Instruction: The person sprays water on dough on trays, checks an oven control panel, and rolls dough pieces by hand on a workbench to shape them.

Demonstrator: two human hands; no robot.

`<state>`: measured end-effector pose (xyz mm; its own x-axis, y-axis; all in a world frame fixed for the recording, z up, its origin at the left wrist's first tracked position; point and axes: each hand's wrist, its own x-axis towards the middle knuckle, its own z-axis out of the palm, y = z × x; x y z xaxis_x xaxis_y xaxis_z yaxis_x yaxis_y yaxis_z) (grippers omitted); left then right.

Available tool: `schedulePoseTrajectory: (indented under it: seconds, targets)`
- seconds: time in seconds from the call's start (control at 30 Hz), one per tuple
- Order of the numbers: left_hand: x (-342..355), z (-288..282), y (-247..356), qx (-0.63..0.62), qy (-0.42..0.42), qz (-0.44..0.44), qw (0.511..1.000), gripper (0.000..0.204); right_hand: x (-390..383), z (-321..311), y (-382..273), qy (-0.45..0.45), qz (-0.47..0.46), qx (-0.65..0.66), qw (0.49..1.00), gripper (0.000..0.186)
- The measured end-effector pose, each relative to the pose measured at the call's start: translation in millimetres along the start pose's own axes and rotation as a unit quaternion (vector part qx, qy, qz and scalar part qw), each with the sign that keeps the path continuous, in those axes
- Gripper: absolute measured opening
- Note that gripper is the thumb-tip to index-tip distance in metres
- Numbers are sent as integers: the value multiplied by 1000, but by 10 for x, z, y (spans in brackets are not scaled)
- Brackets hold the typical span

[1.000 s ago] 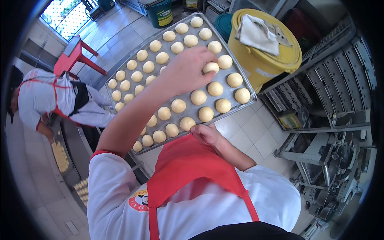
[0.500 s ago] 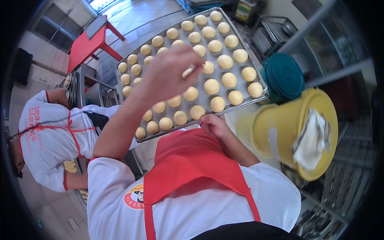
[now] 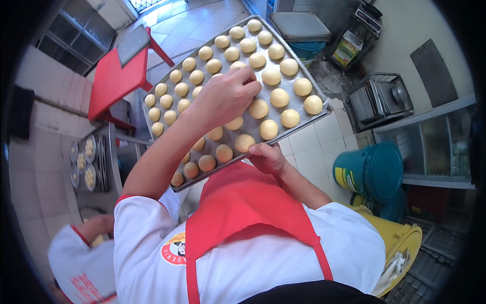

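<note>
A large metal baking tray (image 3: 324, 115) slants in front of my red apron, carrying rows of round pale-yellow dough balls (image 3: 288, 67). At its near edge my right hand (image 3: 268, 158) grips the rim, thumb on top beside a dough ball and the other fingers underneath, mostly hidden. My left hand (image 3: 229, 96) is closed over the middle of the tray, its thumb and fingers pinched together just above the dough balls. Whatever lies in that pinch is hidden. Several dough balls are covered by my left hand and forearm.
A co-worker in a white shirt (image 3: 83, 263) bends at the lower left, beside stacked round pans (image 3: 91, 162). Behind them stands a red table (image 3: 119, 83). To my right are a teal bucket (image 3: 382, 169), a yellow bin (image 3: 405, 243) and a rack of trays (image 3: 379, 99).
My view has turned, and bins, table and co-worker have shifted in it. My left hand stays pinched over the tray, now slightly lower in view. My right hand keeps its grip on the rim.
</note>
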<state>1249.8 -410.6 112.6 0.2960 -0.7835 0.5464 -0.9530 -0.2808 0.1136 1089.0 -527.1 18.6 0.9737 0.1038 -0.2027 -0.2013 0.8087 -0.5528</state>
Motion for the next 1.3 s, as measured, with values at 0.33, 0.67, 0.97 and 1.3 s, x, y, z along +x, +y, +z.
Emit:
schedulePoseTrajectory:
  seconds: [0.33,0.67,0.97,1.3]
  targets:
    - [506,-136,-2729,-26,12,-40,999,10,2794,330,-217,27,47,-54,997,9]
    - [1129,-665,-5290,-208,283,-264,898,22,5790,526,-1252,-86,47,-24,995,33]
    - [-1057,-140,-7694,294,213,-487,794,22,8379,228,-2176,-155,30,-8,987,76]
    - [-1266,2649,-9555,-177,-123,-797,564,76,11794,602,-2782,-192,7,-67,979,78]
